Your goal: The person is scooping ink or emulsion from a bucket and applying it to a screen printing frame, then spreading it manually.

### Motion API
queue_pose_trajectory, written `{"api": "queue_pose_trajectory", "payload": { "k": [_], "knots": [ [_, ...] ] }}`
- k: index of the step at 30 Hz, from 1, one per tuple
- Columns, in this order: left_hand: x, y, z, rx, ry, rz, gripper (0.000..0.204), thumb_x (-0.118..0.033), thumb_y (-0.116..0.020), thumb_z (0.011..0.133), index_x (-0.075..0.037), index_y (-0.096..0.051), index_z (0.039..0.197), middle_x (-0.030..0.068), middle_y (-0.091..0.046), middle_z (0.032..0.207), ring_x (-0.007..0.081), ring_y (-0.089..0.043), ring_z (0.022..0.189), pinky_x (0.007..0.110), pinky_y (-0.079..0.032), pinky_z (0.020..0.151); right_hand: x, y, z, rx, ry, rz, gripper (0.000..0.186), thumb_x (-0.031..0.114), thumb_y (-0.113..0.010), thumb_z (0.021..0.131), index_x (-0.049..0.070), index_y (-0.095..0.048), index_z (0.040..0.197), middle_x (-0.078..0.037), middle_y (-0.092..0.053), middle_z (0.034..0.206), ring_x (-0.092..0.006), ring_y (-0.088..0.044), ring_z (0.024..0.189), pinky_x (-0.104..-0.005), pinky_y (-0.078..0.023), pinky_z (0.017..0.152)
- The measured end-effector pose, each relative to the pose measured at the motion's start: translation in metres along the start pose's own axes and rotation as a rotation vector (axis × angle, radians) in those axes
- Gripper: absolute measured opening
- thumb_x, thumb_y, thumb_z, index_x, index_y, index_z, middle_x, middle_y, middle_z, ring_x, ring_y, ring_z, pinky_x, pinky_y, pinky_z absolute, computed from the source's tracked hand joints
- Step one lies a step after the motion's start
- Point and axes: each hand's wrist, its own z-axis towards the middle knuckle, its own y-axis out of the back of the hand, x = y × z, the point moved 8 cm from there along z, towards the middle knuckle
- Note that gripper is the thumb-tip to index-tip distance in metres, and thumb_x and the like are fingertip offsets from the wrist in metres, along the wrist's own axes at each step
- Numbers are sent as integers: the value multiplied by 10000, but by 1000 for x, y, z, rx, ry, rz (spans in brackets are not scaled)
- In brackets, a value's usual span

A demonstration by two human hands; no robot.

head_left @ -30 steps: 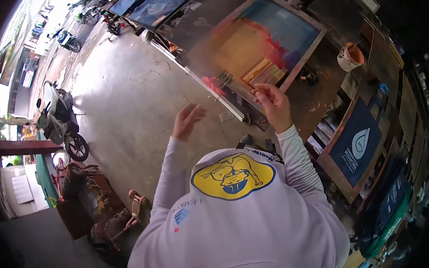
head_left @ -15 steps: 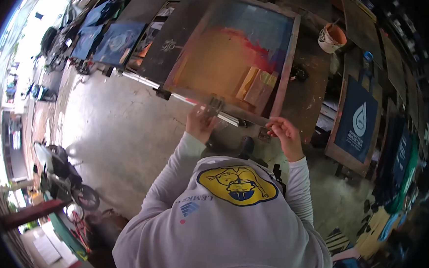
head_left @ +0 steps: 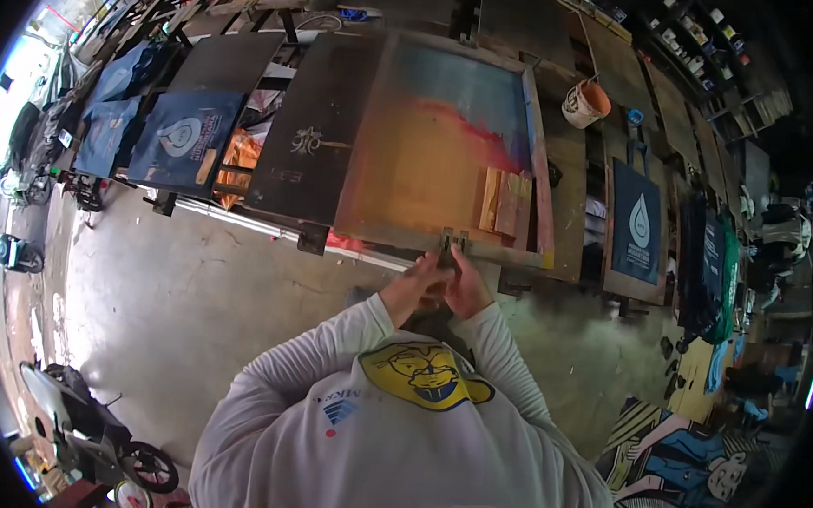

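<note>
A wooden-framed printing screen (head_left: 412, 170), its mesh smeared orange, red and blue, lies on the work table. Several short wooden-handled squeegees (head_left: 501, 204) rest at its near right corner. At the middle of the near frame edge sits a small metal bracket (head_left: 452, 242). My right hand (head_left: 468, 288) is closed at the bracket, thumb and fingers touching its lower end. Just left of it, my left hand (head_left: 412, 289) has its fingers curled in close against the right hand. Whatever lies between the left fingers is hidden.
Left of the screen is a dark printing board (head_left: 307, 127), with navy printed bags (head_left: 188, 138) beyond. A paint-stained bucket (head_left: 585, 104) stands to the right, near another navy bag (head_left: 636, 221) on a board. A motorcycle (head_left: 98, 431) is parked at lower left.
My right hand has moved left from near the frame's right corner to the bracket. Both hands, apart before, now meet there. The view has shifted, showing more of the far side.
</note>
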Motion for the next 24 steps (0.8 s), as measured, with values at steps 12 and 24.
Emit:
{"api": "queue_pose_trajectory", "payload": {
  "k": [12, 24],
  "knots": [
    [-85, 118, -51, 263, -208, 207, 343, -285, -513, 1024, 16, -662, 1099, 101, -702, 1026, 179, -671, 930, 293, -535, 846, 29, -31, -7, 125, 51, 14, 339, 190, -616, 933, -38, -610, 1184, -152, -688, 1102, -148, -593, 729, -287, -484, 710],
    [-136, 239, -11, -396, -358, 91, 427, -473, -603, 949, -54, -678, 981, 58, -670, 829, 150, -668, 751, 292, -552, 670, 63, -69, -26, 234, 120, -166, 319, 181, -605, 949, -21, -614, 1196, -145, -686, 1110, -102, -496, 646, -284, -423, 651]
  ]
}}
